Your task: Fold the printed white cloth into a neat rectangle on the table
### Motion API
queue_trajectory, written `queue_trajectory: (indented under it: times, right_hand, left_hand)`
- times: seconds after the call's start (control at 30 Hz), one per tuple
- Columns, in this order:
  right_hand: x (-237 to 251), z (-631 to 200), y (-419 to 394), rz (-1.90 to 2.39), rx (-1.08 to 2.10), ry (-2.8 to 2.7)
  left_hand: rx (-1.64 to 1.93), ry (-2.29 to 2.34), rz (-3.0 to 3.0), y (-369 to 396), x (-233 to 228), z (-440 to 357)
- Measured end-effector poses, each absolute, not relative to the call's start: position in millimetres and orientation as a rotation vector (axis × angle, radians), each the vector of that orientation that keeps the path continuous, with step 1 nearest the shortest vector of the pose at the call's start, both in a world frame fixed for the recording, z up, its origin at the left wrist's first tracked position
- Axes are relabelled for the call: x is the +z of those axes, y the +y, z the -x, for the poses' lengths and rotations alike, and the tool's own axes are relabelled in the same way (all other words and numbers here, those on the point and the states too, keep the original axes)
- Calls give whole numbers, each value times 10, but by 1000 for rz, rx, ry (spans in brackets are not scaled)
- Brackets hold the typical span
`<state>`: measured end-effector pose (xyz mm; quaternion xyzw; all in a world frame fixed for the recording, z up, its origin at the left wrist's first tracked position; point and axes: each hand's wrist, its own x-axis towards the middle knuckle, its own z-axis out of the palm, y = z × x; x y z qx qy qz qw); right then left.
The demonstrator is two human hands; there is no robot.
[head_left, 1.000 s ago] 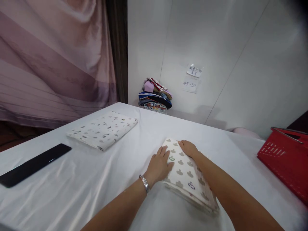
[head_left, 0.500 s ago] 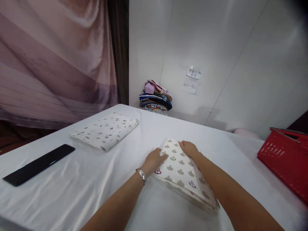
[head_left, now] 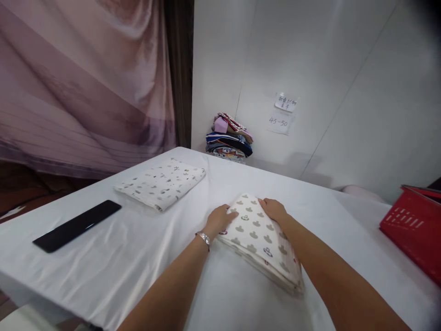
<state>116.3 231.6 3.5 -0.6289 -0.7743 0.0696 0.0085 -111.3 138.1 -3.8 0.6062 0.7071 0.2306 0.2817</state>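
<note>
A folded white cloth (head_left: 262, 241) with a grey mushroom-like print lies on the white-covered table (head_left: 138, 257) in front of me. My left hand (head_left: 220, 219), with a silver bracelet at the wrist, grips the cloth's left far edge, fingers curled onto it. My right hand (head_left: 274, 210) rests on the cloth's far right corner, fingers bent over the edge. A second folded cloth (head_left: 162, 183) with small dark prints lies apart at the far left of the table.
A long black flat bar (head_left: 77, 225) lies near the left table edge. A red plastic basket (head_left: 413, 230) stands at the right. A stack of coloured folded fabrics (head_left: 229, 140) sits against the white wall under paper notes (head_left: 281, 115). A pink curtain hangs at left.
My left hand slid from flat on top of the cloth to its left edge and curled onto it. The view shifted slightly right; the right hand stayed at the far corner.
</note>
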Motion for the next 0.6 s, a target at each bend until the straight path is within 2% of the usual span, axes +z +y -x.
queue_trajectory:
  times: [0.37, 0.43, 0.6]
  right_hand:
    - [60, -2135, 1927, 2133, 297, -2286]
    - [26, -2220, 1789, 2040, 199, -2241]
    - [-31, -1954, 1104, 1495, -49, -2177]
  left_hand:
    - [600, 1861, -1684, 1427, -106, 1119]
    - [605, 1858, -1691, 1441, -111, 1119]
    - [654, 1804, -1692, 1444, -126, 1143]
